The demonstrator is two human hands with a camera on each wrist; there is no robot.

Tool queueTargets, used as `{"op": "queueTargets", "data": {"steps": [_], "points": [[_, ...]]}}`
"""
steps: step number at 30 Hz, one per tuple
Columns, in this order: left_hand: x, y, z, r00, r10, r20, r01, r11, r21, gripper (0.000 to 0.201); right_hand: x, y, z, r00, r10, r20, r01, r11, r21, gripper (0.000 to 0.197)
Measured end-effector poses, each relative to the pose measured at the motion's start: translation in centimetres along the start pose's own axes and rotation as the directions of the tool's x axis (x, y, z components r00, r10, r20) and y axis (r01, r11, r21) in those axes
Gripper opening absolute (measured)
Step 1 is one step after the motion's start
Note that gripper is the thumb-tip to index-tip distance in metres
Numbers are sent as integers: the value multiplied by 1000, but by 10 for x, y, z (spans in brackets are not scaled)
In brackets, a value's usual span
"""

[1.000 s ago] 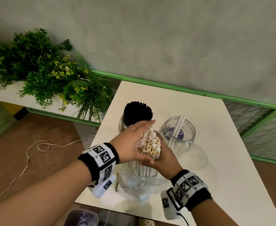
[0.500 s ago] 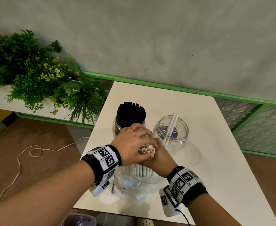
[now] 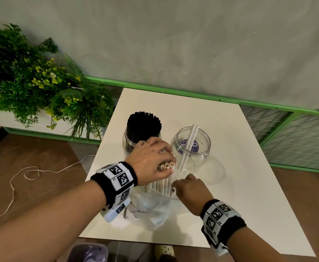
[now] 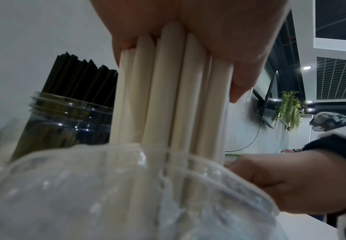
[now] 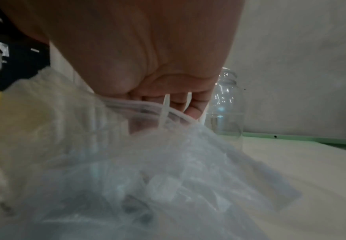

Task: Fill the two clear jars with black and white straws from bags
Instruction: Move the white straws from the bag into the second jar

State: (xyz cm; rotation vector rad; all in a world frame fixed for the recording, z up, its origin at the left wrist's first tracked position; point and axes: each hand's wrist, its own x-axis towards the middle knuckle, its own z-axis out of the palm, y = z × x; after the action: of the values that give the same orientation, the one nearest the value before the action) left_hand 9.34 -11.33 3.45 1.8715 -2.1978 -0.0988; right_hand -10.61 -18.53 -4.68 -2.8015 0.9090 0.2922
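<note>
White straws clenched upright in the left hand, ends in the clear bag.
Right hand grips the bag's rim at 5 o'clock. Two jars: left jar packed with black straws, right jar holding two white ones.

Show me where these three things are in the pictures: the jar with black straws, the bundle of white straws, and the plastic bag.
jar with black straws point(image 3: 129, 141): head view, on its clear left wall.
bundle of white straws point(image 4: 168, 91): left wrist view, on a middle straw below the fingers.
plastic bag point(image 3: 151, 208): head view, on the crumpled clear film.
</note>
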Motion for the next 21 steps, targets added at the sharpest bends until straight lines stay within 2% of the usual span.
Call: {"op": "queueTargets", "data": {"steps": [1,2,3,6,8,10,12,14,16,17,18,19,20,21], "points": [[0,1,0,1000,1,-3,-1,1000,4,42,3,0,-2,1000,9,-2,-10,997,-71,41],[1,2,0,1000,2,-4,-2,1000,8,43,5,0,-4,1000,22,16,-20,992,-122,42],[1,2,0,1000,1,-2,-1,1000,13,43,7,0,-3,998,45,51,-36,986,-162,56],[0,1,0,1000,-4,-15,4,1000,14,43,3,4,8,976,134,170,-96,972,-214,113],[-1,0,0,1000,3,-17,-2,1000,14,42,0,8,26,959,174,225,-143,979,-148,132],[-1,3,1,1000,15,-8,-15,1000,20,42,0,11,44,946,170,275,-180,984,11,135],[-1,5,1,1000,13,0,-13,1000,20,43,-2,13,56,955,144,258,-187,971,151,130],[0,4,0,1000,-11,20,11,1000,22,47,-8,17,61,982,126,144,-164,942,294,112],[1,3,-1,999,-26,35,25,999,21,49,-17,23,63,988,132,-78,-94,925,369,83],[1,4,0,999,-25,33,24,1000,17,49,-22,24,63,962,130,-239,-38,934,355,70],[1,4,0,999,-21,26,20,1000,13,48,-26,21,62,912,128,-389,10,942,335,64],[1,6,0,1000,-17,17,17,1000,10,47,-28,16,58,860,129,-494,45,944,326,63],[2,7,1,1000,-16,10,16,1000,10,47,-27,8,54,829,130,-544,63,944,322,69],[2,8,1,1000,-16,6,16,1000,12,47,-24,-2,49,831,141,-538,62,938,341,81]]}}
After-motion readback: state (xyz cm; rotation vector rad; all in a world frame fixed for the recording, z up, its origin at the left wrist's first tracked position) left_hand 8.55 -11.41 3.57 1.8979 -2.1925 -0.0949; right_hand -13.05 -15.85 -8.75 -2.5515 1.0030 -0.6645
